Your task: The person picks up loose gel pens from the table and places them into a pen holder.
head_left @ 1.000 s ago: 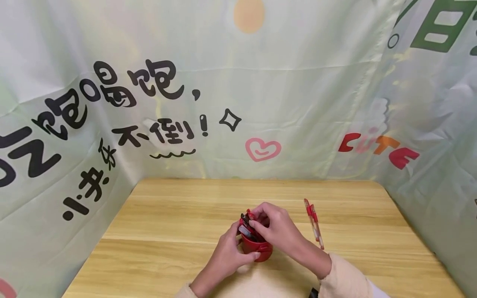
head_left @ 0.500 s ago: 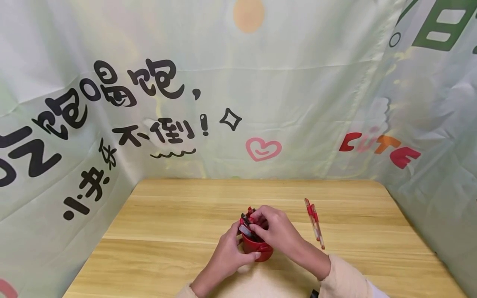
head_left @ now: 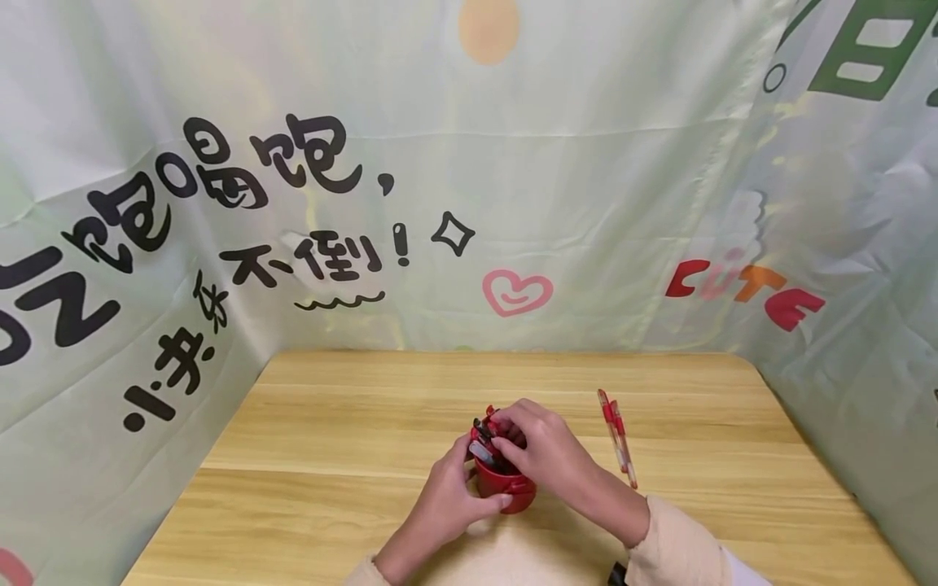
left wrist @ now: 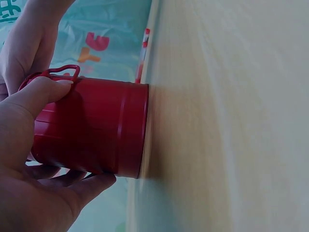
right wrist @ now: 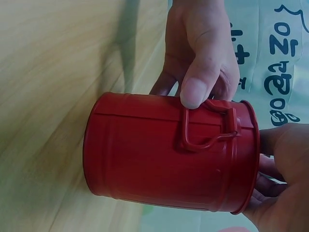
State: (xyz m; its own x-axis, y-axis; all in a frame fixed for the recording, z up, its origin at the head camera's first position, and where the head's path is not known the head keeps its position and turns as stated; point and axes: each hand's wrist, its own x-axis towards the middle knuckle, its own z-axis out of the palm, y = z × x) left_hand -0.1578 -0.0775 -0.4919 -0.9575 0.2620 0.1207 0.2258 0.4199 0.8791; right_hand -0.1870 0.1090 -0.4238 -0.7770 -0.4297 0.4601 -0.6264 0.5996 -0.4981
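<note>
A small red metal bucket [head_left: 506,492] with a wire handle [right wrist: 185,130] stands upright on the table. Several pens [head_left: 481,452], some black and some with red caps, poke out of its top. My left hand [head_left: 449,498] holds the bucket from the left, thumb on the near side by the handle and fingers round the far side. At the rim, my right hand [head_left: 553,448] has thumb and forefinger curled on a red-capped pen among the others. Its fingertips are partly hidden, and the bucket [right wrist: 169,159] blocks the pens in the right wrist view.
Two clear pens with red caps [head_left: 620,431] lie side by side on the wooden table [head_left: 352,423], right of the bucket. Printed cloth [head_left: 601,203] hangs behind the table and at both sides. A small black object [head_left: 618,575] shows by the right sleeve.
The right hand dipped slightly at the bucket's mouth, then rose a little, and the pens by its fingertips shifted slightly. The left hand and bucket stay in place.
</note>
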